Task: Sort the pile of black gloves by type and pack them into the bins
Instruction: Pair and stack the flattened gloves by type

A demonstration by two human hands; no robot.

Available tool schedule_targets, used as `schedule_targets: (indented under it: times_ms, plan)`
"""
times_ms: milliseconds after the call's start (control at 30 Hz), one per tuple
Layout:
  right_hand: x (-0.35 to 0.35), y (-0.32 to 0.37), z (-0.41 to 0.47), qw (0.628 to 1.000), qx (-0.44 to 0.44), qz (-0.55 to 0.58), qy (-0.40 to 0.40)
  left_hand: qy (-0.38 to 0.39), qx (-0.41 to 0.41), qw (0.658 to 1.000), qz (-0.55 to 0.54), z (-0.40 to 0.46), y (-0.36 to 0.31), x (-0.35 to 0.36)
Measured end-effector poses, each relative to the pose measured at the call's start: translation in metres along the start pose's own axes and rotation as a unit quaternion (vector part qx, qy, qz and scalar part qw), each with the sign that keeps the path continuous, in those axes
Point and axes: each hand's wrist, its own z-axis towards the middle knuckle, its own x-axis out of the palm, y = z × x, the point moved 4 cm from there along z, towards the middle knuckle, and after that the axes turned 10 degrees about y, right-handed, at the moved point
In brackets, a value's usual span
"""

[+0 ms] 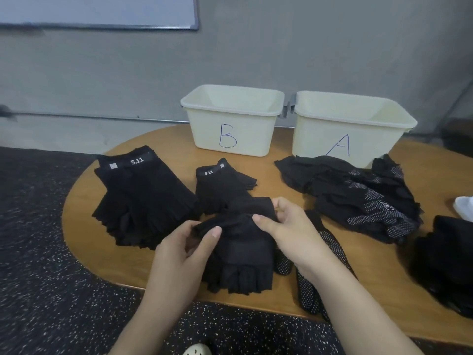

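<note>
Grey wall at the back with the corner of a whiteboard (pixel 97 11), speckled dark rubber floor (pixel 38 252), and a rounded wooden table (pixel 371 272) with a smooth tan top. Two cream plastic bins sit at the far edge just beside each other: bin B (pixel 231 119) on the left, bin A (pixel 350 126) on the right, letters drawn on in blue marker.

Gloves are all black fabric. A neat stack of fingerless gloves (pixel 143 198) with a "5.11" cuff label lies on the left, a smaller 5.11 stack (pixel 220 185) sits next to it, and a messy heap of thin gloves with white grip dots (pixel 358 196) spreads out in front of bin A. More dark stuff is at the right edge, can't tell what type.

Front and centre is a fingerless glove bundle (pixel 240 252), fingers pointing toward the camera. The left hand (pixel 179 254) pinches its near-left cuff edge, thumb on top. The right hand (pixel 289 226) curls over the top edge, fingers gripping the fabric. A dotted glove (pixel 330 242) lies under the right wrist.
</note>
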Motion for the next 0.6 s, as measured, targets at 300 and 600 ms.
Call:
schedule_targets:
  times_ms: [300, 600]
  plan:
    - [-0.007, -0.006, 0.011, 0.985, -0.041, -0.161, -0.056, -0.013, -0.055, 0.997, 0.045, 0.012, 0.018, 0.002]
    - [-0.010, -0.015, 0.013, 0.945, 0.000, -0.319, -0.068, -0.089, 0.056, 0.982, 0.159, 0.005, 0.003, -0.005]
